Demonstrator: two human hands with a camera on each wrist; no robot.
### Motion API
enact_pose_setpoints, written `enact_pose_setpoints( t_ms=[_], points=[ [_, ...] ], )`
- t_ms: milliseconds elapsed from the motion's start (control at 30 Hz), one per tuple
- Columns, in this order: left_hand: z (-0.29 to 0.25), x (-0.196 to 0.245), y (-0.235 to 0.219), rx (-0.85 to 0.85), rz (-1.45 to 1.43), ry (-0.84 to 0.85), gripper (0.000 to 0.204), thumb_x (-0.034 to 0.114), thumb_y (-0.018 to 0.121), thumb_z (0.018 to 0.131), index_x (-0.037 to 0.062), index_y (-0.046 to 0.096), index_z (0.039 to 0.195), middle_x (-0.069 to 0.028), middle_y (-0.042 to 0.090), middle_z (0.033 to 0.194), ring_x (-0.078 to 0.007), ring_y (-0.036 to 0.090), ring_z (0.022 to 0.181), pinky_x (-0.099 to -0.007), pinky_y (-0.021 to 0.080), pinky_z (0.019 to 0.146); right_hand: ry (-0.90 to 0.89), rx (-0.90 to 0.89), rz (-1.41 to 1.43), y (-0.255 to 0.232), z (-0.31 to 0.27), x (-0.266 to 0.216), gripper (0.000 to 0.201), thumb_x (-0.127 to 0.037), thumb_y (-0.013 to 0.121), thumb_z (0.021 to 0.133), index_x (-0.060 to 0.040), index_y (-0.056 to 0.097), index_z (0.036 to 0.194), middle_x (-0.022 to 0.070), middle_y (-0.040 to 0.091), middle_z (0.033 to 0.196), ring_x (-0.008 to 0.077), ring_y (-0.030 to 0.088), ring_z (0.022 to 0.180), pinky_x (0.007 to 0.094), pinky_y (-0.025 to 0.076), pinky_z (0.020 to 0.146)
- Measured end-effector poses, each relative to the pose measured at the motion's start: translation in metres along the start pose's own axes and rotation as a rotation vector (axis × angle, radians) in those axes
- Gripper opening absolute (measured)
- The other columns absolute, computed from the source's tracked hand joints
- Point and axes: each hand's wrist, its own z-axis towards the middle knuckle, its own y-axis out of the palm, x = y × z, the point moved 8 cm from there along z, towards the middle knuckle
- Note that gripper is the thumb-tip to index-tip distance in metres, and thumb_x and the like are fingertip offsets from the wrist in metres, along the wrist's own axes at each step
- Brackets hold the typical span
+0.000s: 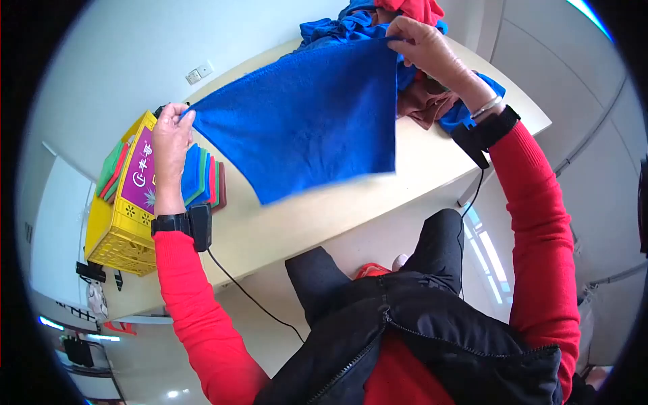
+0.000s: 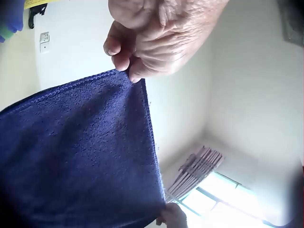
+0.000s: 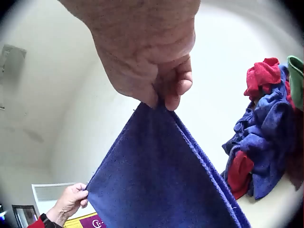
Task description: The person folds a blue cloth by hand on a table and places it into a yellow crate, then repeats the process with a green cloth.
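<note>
A blue cloth [image 1: 304,115] is stretched in the air between both hands, over the table. My left hand [image 1: 171,138] pinches one upper corner, close to the yellow crate; the left wrist view shows thumb and fingertips gripping the cloth's tip [image 2: 128,78]. At the opposite upper corner, my right hand [image 1: 428,54] pinches the cloth between thumb and fingers, in front of the heap. In the right wrist view the blue cloth [image 3: 156,161] hangs from those fingertips, with two edges lying close together along one side. Its lower edge hangs free in the head view.
A heap of crumpled blue, red and brown cloths [image 1: 337,28] lies at the table's back right. On the left stands a yellow crate [image 1: 121,236] with folded cloths [image 1: 202,177] beside it. The pale table [image 1: 304,216] has its front edge near my knees. Cables run from both wrist cameras.
</note>
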Motion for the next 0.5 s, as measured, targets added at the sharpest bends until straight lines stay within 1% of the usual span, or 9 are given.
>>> enact_pose_setpoints(
  t_ms=[33, 133, 167, 233, 267, 300, 400, 433, 500],
  points=[
    [0.001, 0.0, 0.002, 0.0, -0.003, 0.002, 0.006, 0.008, 0.063, 0.097, 0.0043, 0.061, 0.101, 0.0023, 0.057, 0.082, -0.0022, 0.049, 0.065, -0.0172, 0.039, 0.057, -0.032, 0.048, -0.031, -0.004, 0.003, -0.002, 0.009, -0.011, 0.066, 0.096, -0.0099, 0.062, 0.104, 0.0032, 0.062, 0.08, 0.0123, 0.063, 0.064, 0.0253, 0.053, 0.058],
    [-0.006, 0.005, 0.001, 0.117, -0.054, 0.234, 0.006, 0.007, 0.062, 0.096, 0.0035, 0.06, 0.102, 0.0001, 0.059, 0.082, -0.0048, 0.055, 0.071, -0.0211, 0.046, 0.063, -0.156, 0.141, -0.15, -0.004, -0.011, -0.014, 0.011, -0.009, 0.066, 0.093, -0.0094, 0.061, 0.103, 0.0072, 0.063, 0.081, 0.0183, 0.065, 0.067, 0.0296, 0.054, 0.06],
    [-0.018, -0.003, 0.006, 0.105, 0.018, 0.25, 0.007, 0.005, 0.062, 0.095, 0.0028, 0.06, 0.102, -0.0024, 0.06, 0.083, -0.0099, 0.059, 0.075, -0.0249, 0.048, 0.068, -0.216, 0.186, -0.205, -0.003, -0.021, -0.024, 0.012, -0.007, 0.067, 0.092, -0.0091, 0.061, 0.103, 0.0092, 0.064, 0.081, 0.0212, 0.067, 0.069, 0.0317, 0.054, 0.061],
    [-0.058, -0.028, 0.022, 0.073, 0.207, 0.343, 0.011, 0.001, 0.061, 0.092, 0.0021, 0.058, 0.103, -0.0077, 0.062, 0.085, -0.0198, 0.064, 0.082, -0.0318, 0.051, 0.075, -0.08, 0.037, -0.133, 0.027, -0.061, -0.008, 0.016, -0.004, 0.066, 0.087, -0.0079, 0.06, 0.101, 0.0136, 0.064, 0.086, 0.0308, 0.067, 0.077, 0.0372, 0.054, 0.067],
    [-0.082, -0.042, 0.034, 0.05, 0.323, 0.417, 0.013, -0.001, 0.061, 0.09, 0.0022, 0.058, 0.102, -0.0104, 0.062, 0.087, -0.0246, 0.065, 0.085, -0.035, 0.052, 0.079, -0.145, -0.002, -0.122, 0.043, -0.085, -0.01, 0.016, -0.003, 0.065, 0.086, -0.0081, 0.061, 0.101, 0.0129, 0.064, 0.089, 0.0325, 0.066, 0.08, 0.0381, 0.054, 0.069],
    [-0.105, -0.063, 0.048, -0.031, 0.292, 0.368, 0.014, -0.001, 0.061, 0.089, 0.0029, 0.057, 0.101, -0.0124, 0.063, 0.091, -0.0275, 0.066, 0.088, -0.0359, 0.052, 0.08, -0.208, -0.045, -0.109, 0.06, -0.112, -0.009, 0.017, -0.002, 0.065, 0.085, -0.0084, 0.061, 0.101, 0.0122, 0.064, 0.091, 0.0342, 0.066, 0.084, 0.0391, 0.054, 0.072],
    [-0.176, -0.137, 0.084, -0.244, 0.291, 0.082, 0.016, -0.004, 0.061, 0.085, 0.0036, 0.055, 0.098, -0.016, 0.063, 0.102, -0.0325, 0.065, 0.096, -0.0385, 0.051, 0.085, -0.076, -0.331, -0.137, 0.123, -0.199, 0.026, 0.015, -0.002, 0.065, 0.084, -0.0062, 0.058, 0.097, 0.0126, 0.064, 0.097, 0.0349, 0.064, 0.089, 0.0409, 0.055, 0.075],
    [-0.197, -0.148, 0.092, -0.284, 0.328, 0.094, 0.017, -0.005, 0.062, 0.083, 0.0029, 0.055, 0.097, -0.0159, 0.063, 0.104, -0.0342, 0.063, 0.098, -0.0398, 0.051, 0.086, -0.073, -0.422, -0.135, 0.134, -0.217, 0.022, 0.014, -0.002, 0.065, 0.084, -0.0055, 0.057, 0.096, 0.0128, 0.064, 0.098, 0.034, 0.064, 0.09, 0.0408, 0.055, 0.077],
    [-0.222, -0.151, 0.097, -0.331, 0.364, 0.103, 0.019, -0.007, 0.062, 0.082, 0.0021, 0.055, 0.096, -0.0158, 0.063, 0.107, -0.036, 0.062, 0.1, -0.0412, 0.051, 0.087, -0.073, -0.433, -0.131, 0.141, -0.234, 0.018, 0.012, -0.003, 0.063, 0.085, -0.0051, 0.057, 0.095, 0.0128, 0.063, 0.098, 0.0334, 0.063, 0.091, 0.0408, 0.054, 0.078]
  ],
)
